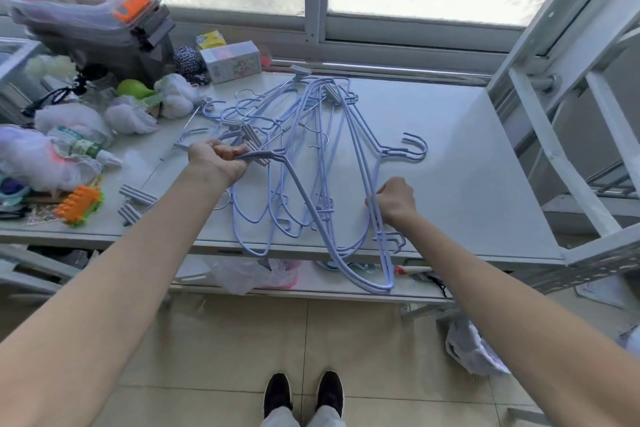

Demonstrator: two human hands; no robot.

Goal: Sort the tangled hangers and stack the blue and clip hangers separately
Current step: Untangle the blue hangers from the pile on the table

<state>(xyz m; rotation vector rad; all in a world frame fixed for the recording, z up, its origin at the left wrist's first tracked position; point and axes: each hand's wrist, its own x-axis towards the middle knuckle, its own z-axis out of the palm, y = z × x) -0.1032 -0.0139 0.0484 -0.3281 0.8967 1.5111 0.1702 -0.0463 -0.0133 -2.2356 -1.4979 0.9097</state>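
A tangle of pale blue hangers (pixel 294 135) lies across the middle of the white table (pixel 467 156), mixed with metal clip hangers with grey ribbed clips (pixel 247 135). My left hand (pixel 216 159) grips one blue hanger (pixel 298 184) near its shoulder, lifted above the pile. My right hand (pixel 396 199) pinches the wires of two or three blue hangers (pixel 363 163) whose ends hang over the table's front edge. Two loose grey clips (pixel 133 201) on a wire lie at the front left.
Clutter fills the table's left side: mesh sponges (pixel 128 118), a bottle (pixel 85 147), an orange toy (pixel 78 203), stacked plastic boxes (pixel 93 21), a small carton (pixel 230 61). A white metal frame (pixel 561 55) stands at right. A lower shelf holds plastic bags (pixel 256 276).
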